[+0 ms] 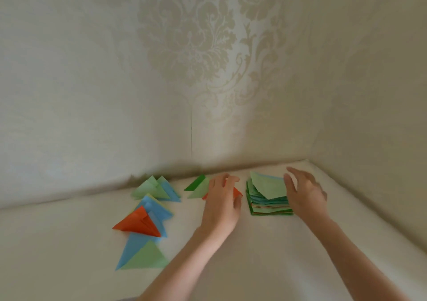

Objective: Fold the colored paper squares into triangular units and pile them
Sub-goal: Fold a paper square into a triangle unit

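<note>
Folded triangles: green-on-blue pair [143, 254] nearest, orange unit [138, 225] behind, on table [69, 243]. Left hand [221, 204] fingers relaxed, over orange triangle [238, 193]. Right hand [305, 192] spread beside paper stack [268, 196].

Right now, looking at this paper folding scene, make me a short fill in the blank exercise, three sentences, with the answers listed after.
1. The top sheet of the stack of paper squares is light ____.
2. The folded triangle lying on top of the blue ones is ____.
3. The stack sits between the left hand and the ____ hand.

Missing words: green; orange; right
</note>
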Available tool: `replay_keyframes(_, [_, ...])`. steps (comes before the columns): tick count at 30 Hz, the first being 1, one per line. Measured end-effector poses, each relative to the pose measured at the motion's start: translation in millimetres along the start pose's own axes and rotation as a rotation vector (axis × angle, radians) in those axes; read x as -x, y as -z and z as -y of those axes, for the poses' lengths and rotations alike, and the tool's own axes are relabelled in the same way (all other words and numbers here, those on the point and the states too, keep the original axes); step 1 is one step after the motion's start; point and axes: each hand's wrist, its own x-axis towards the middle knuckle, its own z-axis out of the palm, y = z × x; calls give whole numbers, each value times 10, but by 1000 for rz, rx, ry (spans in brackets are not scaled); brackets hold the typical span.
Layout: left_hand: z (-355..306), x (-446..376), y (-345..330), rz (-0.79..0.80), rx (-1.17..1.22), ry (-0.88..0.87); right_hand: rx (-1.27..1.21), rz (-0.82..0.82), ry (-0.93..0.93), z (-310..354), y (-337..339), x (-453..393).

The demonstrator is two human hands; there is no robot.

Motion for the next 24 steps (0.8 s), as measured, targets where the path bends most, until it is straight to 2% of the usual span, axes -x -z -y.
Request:
replay_keyframes(2, [58, -6, -29, 6, -116, -4, -80, 193, -13, -168, -45, 45])
replay_keyframes(3, [119, -11, -30, 34, -142, 14, -49, 235, 8, -208, -93, 89])
replay_keyframes(7, [318, 29, 19, 120, -183, 109, 55, 230, 71, -201, -220, 171])
replay_keyframes(13, [557, 77, 206, 82, -125, 154, 71, 286, 154, -85, -360, 212])
replay_keyframes(17, [706, 29, 346, 66, -32, 196, 73, 292, 181, -34, -384, 253])
replay_keyframes(19, [732, 10, 366, 81, -6, 200, 181, 284, 174, -13, -353, 261])
replay_keyframes(22, [724, -13, 364, 102, -24, 182, 341, 161, 248, 109, -309, 297])
replay_keyframes(24, [685, -4, 360, 78, -47, 163, 343, 51, 344, 231, -319, 320])
